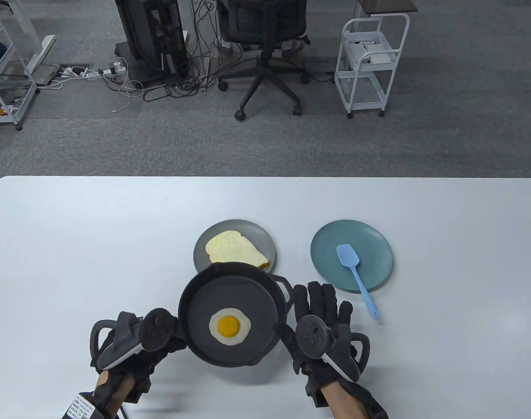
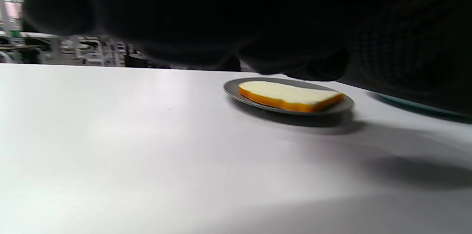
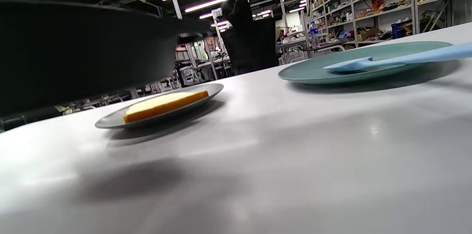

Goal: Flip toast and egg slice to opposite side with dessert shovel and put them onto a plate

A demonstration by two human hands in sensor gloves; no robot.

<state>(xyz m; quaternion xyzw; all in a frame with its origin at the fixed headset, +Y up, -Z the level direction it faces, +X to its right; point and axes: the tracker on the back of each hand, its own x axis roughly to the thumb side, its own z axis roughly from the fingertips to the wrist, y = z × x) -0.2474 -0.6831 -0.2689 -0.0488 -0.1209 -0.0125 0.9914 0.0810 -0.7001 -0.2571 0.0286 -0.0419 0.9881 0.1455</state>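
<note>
A black cast-iron pan [image 1: 230,297] holds a fried egg slice [image 1: 230,326], yolk side up. My left hand [image 1: 138,345] grips the pan's handle at its left; the handle itself is hidden under the hand and tracker. The pan hangs above the table, casting a shadow in both wrist views. My right hand [image 1: 311,312] lies beside the pan's right rim with straight fingers, holding nothing. A toast slice [image 1: 236,249] [image 2: 291,95] [image 3: 166,105] lies on a grey plate [image 1: 265,238]. The light blue dessert shovel [image 1: 354,273] [image 3: 387,60] rests on a teal plate [image 1: 370,244].
The pan's far rim overlaps the grey plate's near edge from above. Its dark underside [image 3: 73,49] fills the left of the right wrist view. Beyond the white table's far edge [image 1: 265,177] stand an office chair [image 1: 265,52] and a white trolley [image 1: 370,61].
</note>
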